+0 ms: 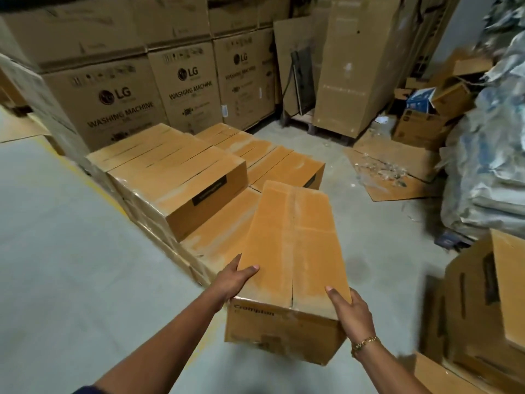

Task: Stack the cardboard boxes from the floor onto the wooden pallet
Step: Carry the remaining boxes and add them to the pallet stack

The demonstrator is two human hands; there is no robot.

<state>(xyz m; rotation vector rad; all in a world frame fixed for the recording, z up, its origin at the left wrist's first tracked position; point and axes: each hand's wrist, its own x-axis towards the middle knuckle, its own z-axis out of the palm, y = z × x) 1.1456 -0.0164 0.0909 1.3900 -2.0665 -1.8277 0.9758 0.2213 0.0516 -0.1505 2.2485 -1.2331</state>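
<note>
Both hands are on it: the left hand [233, 280] clamps the near left corner of the carried box [295, 245], thumb flat on the lid, fingers curled down the side. The right hand [353, 311], gold bracelet [365, 342] at the wrist, wraps the near right corner the same way. The box is sealed and dusty, its near end over bare concrete floor [56, 237]. Its far end reaches over the right edge of the stack of boxes [176, 172]; touching or not, I cannot tell. That stack steps up, the higher tier to the left, the lower tier right beside the load; whatever it stands on is hidden. There is wide open floor to the left, with a yellow line [93, 183] running along the stack's edge. A clear lane of floor lies on the right too, then flattened cardboard [392, 172] strewn with small scraps. Washing machine cartons [113, 103] wall off the back, with a tall carton [360, 66] beside them. In the far right corner an open-flapped box [451, 92] sits by a blue carton [419, 99], contents unreadable. Wrapped bundles [488, 155] heap along the right, with more brown boxes [483, 294] close by the right arm.
</note>
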